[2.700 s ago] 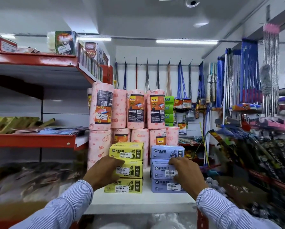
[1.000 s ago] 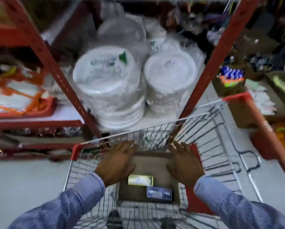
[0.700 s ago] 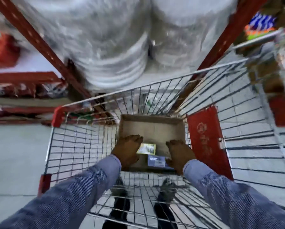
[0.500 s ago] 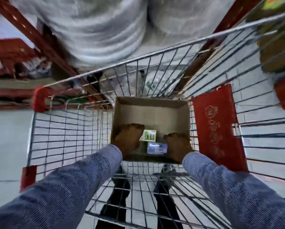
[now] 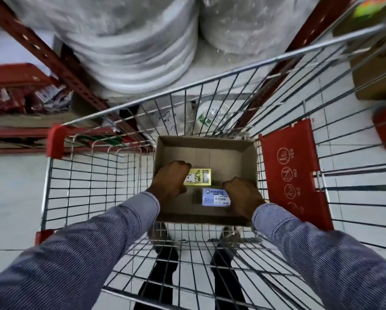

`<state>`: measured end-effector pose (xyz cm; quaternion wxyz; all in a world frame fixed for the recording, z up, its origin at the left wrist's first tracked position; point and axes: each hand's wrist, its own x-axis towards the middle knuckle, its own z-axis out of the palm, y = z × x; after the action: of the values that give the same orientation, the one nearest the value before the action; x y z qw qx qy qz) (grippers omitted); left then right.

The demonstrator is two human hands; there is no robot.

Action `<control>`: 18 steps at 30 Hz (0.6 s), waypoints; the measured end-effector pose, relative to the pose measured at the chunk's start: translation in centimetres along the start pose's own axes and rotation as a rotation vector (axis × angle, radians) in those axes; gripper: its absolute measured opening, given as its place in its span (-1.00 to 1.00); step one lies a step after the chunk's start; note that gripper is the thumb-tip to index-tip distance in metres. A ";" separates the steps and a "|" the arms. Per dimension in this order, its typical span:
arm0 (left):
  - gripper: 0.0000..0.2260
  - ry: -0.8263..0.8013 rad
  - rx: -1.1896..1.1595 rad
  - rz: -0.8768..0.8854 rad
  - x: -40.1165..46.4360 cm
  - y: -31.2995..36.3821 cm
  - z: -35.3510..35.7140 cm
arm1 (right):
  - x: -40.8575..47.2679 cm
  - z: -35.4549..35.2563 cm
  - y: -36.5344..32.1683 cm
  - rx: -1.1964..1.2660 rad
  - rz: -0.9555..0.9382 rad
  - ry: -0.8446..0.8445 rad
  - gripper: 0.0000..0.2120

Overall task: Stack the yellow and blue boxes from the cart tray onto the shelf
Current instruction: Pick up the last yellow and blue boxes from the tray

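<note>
- Shop aisle, pale tiled floor (image 5: 13, 193); view looks straight down into a wire cart (image 5: 93, 198) with red corner caps.
- Nearest: both forearms in blue striped sleeves (image 5: 111, 238) reach down into the cart; dark trouser legs visible through the wire bottom.
- Open cardboard tray (image 5: 227, 159) sits in the cart's right half, against a red plastic flap (image 5: 292, 175) with YES/NO icons.
- Left hand (image 5: 170, 181) in the tray, fingers curled over the left end of the yellow box (image 5: 199, 176); grip looks closed on it, contact side hidden by the hand.
- Right hand (image 5: 243, 196) at the right end of the blue box (image 5: 215, 197); fingers curled down, can't tell if it's actually gripping.
- Both boxes lie flat on the tray floor, yellow farther, blue nearer, just apart.
- Beyond the cart: red shelf uprights (image 5: 60, 61) and plastic-wrapped stacks of white plates (image 5: 133, 48) on the bottom shelf.
</note>
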<state>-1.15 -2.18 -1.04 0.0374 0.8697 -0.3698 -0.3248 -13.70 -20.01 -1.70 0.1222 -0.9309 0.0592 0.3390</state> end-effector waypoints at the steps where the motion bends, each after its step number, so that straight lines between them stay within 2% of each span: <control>1: -0.50 0.037 0.001 0.001 -0.6 0.1 -1.3 | -0.5 -1.5 0.0 0.001 -0.011 0.013 -0.65; 5: -0.51 0.233 -0.019 0.013 -4.7 0.8 -8.6 | -4.1 -9.0 -0.6 -0.064 -0.049 0.082 -0.53; 9: -0.65 0.350 -0.009 0.002 -9.3 1.7 -16.4 | -8.0 -16.2 -1.8 -0.117 -0.068 0.180 -0.54; 15: -0.55 0.628 0.009 -0.029 -19.2 4.6 -30.0 | -17.0 -28.3 -4.2 -0.134 -0.126 0.478 -0.63; 18: -0.52 0.725 0.021 -0.048 -23.9 6.0 -34.8 | -21.7 -33.2 -5.5 -0.151 -0.138 0.546 -0.63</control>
<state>3.44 3.28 41.01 0.1497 0.9371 -0.3154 0.0077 -8.76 -22.99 37.91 0.0551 -0.9960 0.0012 0.0700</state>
